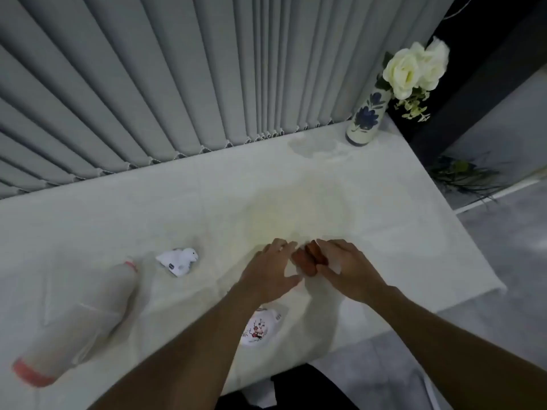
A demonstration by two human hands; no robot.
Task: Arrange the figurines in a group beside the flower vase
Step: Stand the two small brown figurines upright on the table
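A white vase with blue flowers painted on it stands at the table's far right corner and holds white roses. Near the table's middle my left hand and my right hand meet around a small orange-brown figurine, mostly hidden between the fingers. My right hand's fingers curl over it; my left hand's fingers touch its left side. A white animal figurine lies on its side to the left. A round white piece with red blossom painting lies under my left forearm.
A tall pale bottle-shaped object with pink bands lies on its side at the left front. Grey vertical blinds close off the back edge. The table drops off at the right, with a plant on the floor beyond.
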